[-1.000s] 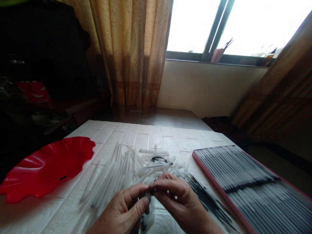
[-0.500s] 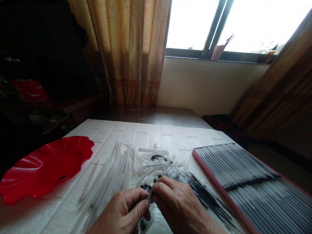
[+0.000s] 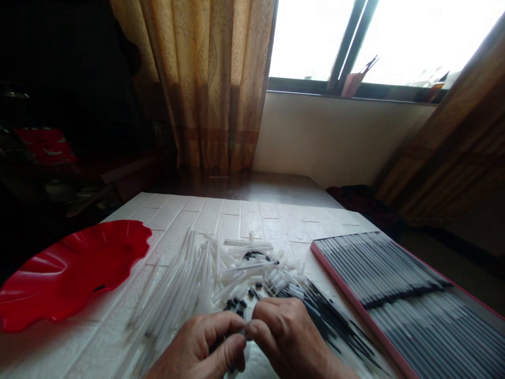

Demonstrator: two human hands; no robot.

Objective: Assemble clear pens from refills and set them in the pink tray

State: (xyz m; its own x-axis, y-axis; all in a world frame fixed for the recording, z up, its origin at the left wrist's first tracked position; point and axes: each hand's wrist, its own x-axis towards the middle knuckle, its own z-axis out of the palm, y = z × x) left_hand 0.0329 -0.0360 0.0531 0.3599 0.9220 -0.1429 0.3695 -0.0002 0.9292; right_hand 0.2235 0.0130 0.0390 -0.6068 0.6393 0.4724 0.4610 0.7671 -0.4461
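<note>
My left hand (image 3: 209, 342) and my right hand (image 3: 290, 331) meet at the front of the table, fingertips touching. Both are closed in a pinch around something small that the fingers mostly hide. Just beyond the fingertips lie several small black plugs (image 3: 235, 304). Long translucent pen barrels (image 3: 185, 284) are heaped to the left of my left hand. Behind my right hand is a loose pile of clear caps (image 3: 280, 279). Thin black pen refills (image 3: 321, 310) fan out to its right.
A pink-edged box (image 3: 337, 287) at the right holds rows of pens (image 3: 394, 268). On the left stands a red wavy-rimmed plate (image 3: 130, 231) with a small dark piece in it. The white brick-patterned table cover (image 3: 244, 213) reaches back towards a curtain (image 3: 213, 95) and window.
My right hand has turned and lowered slightly, its fingers drawn in more, uncovering some black plugs and clear caps behind it. My left hand has shifted a little to the right.
</note>
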